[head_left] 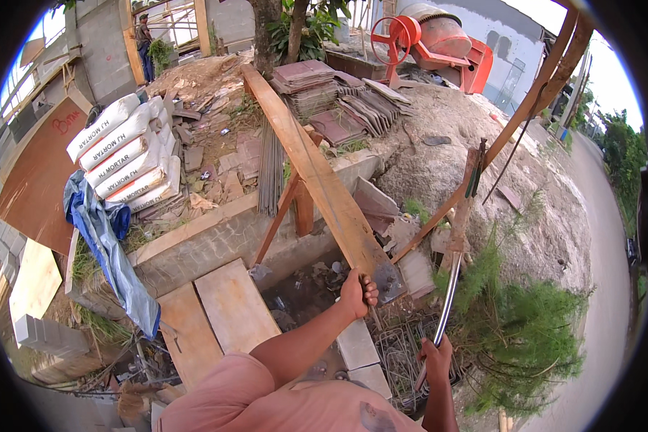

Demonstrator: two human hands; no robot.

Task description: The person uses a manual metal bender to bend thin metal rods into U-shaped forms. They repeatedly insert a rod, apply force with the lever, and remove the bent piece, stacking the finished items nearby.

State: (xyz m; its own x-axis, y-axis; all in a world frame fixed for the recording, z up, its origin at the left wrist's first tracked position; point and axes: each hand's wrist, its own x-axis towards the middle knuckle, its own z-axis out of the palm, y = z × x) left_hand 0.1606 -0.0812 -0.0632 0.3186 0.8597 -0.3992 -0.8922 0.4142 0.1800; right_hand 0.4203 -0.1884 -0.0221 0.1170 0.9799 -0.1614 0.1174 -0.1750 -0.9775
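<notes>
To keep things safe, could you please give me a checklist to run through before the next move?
1. Right hand closed around the silver pipe: ok.
2. Left hand at the near end of the wooden plank: ok.
3. What the left hand encloses: cannot tell.
4. Both hands covered: not ok, they are bare.
5. Green plant well away from the silver pipe: not ok, it is right beside it.

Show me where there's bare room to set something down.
The pale board offers a bare top, bordered by the tan board, the low wall and the littered pit. The tan board looks mostly bare too. It's crowded by the right hand, which grips a silver bar: bent metal rods lie to its left, a feathery plant to its right.
</notes>
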